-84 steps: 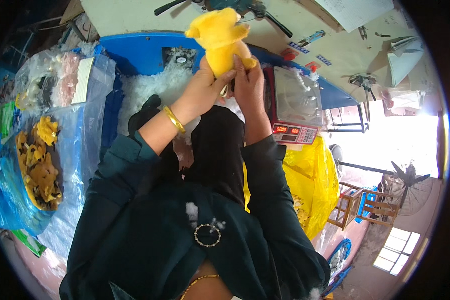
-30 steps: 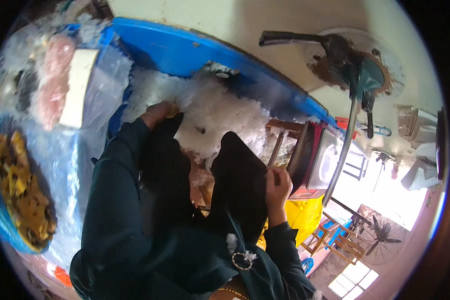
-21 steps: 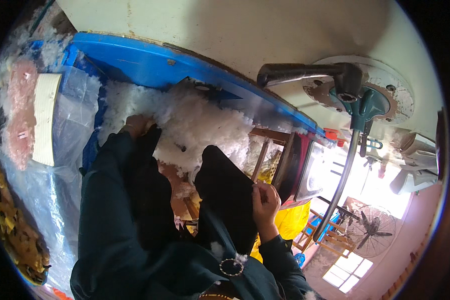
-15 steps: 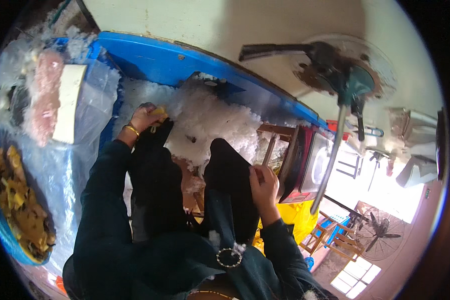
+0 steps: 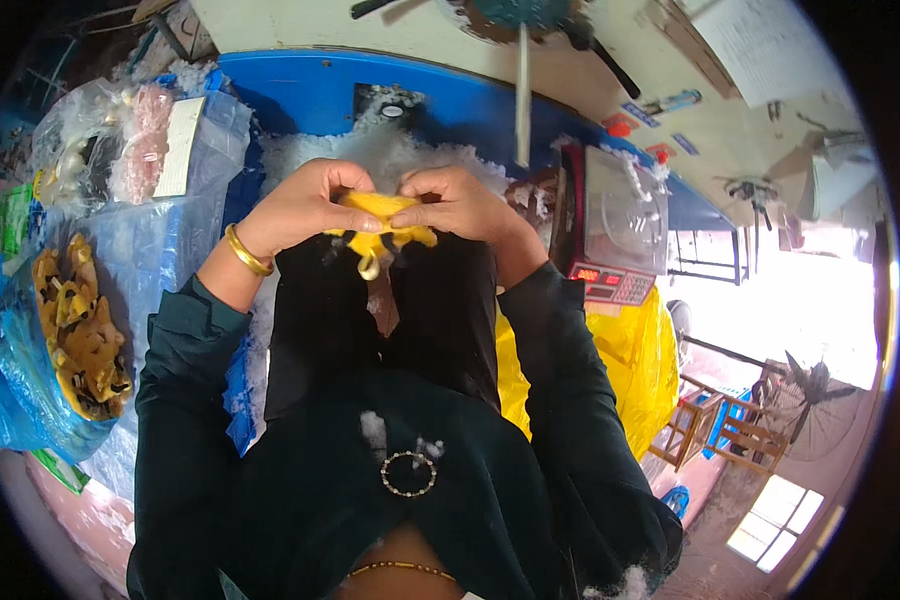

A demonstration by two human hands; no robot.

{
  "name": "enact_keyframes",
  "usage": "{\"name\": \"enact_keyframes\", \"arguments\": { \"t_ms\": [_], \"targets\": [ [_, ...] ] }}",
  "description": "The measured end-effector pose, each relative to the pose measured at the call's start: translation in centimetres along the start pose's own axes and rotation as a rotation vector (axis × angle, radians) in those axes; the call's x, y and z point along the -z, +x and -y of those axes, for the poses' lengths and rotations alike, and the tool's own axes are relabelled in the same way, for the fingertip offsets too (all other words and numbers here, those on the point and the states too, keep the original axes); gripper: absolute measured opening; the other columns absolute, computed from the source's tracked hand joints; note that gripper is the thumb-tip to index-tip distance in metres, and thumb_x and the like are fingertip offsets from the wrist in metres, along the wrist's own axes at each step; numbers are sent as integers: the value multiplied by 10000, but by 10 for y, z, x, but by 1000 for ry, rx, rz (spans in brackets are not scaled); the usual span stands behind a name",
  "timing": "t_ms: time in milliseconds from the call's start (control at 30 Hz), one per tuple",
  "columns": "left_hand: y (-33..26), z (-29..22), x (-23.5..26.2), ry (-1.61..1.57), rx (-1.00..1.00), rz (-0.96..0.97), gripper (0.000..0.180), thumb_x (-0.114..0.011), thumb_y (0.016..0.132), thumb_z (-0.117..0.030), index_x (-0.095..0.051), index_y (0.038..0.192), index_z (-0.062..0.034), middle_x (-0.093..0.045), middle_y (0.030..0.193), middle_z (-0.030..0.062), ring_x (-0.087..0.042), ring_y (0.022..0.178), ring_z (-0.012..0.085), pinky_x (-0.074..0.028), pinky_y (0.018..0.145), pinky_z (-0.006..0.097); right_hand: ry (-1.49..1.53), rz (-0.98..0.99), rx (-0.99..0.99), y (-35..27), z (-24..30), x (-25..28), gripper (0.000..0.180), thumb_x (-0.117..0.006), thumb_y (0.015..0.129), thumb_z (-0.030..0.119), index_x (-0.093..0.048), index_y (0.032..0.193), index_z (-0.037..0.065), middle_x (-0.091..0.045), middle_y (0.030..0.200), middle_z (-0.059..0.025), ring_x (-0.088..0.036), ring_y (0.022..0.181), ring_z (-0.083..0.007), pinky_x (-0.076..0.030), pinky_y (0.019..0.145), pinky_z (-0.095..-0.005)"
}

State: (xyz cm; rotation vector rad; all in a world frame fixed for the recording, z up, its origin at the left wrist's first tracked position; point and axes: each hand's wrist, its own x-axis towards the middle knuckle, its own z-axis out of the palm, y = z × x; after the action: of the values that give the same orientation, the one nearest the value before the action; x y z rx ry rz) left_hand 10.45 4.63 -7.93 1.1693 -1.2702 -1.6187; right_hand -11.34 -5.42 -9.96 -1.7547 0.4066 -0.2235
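Between my two hands, above my lap, is a small yellow plush toy skin (image 5: 382, 208) with dark patches and a pale loop hanging below it. My left hand (image 5: 308, 208) pinches its left side, thumb on top. From the other side my right hand (image 5: 462, 208) grips it between thumb and fingers. The fingertips of both hands nearly meet at its middle. White fluffy stuffing (image 5: 410, 150) lies just beyond my hands, inside a blue-walled bin (image 5: 290, 95).
At left, several yellow and black plush skins (image 5: 85, 330) lie on a blue plastic bag (image 5: 15, 350). Pink fluffy pieces (image 5: 145, 150) sit by a pale card (image 5: 181, 147). A digital scale (image 5: 615, 283), a yellow bag (image 5: 630, 370) and a wooden stool (image 5: 685, 425) stand right. A metal rod (image 5: 523, 100) projects ahead.
My right hand has come up from my right knee to the plush skin. My left hand has brought the skin rightward to the middle. The view has shifted, showing less of the stuffing.
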Motion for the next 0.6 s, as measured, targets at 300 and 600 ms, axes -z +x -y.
{"name": "enact_keyframes", "arguments": {
  "t_ms": [300,600],
  "targets": [
    [20,-17,-77,31,-88,111,135,-728,775,-20,-627,865,-21,-610,834,-9,-555,773,62,-453,676,215,-779,-487,184,-94,45,11,152,-711,710,206,-665,794,88,-574,879,-67,-602,763,-280,-490,632,-366],
    [62,-67,-84,912,-681,-324,208,-663,749,12,-573,934,-18,-585,938,122,-530,929,343,-441,809,382,-1082,-897,250,-87,54,51,124,-701,716,202,-645,752,97,-553,726,-55,-590,602,-263,-472,521,-348]
  ]
}}
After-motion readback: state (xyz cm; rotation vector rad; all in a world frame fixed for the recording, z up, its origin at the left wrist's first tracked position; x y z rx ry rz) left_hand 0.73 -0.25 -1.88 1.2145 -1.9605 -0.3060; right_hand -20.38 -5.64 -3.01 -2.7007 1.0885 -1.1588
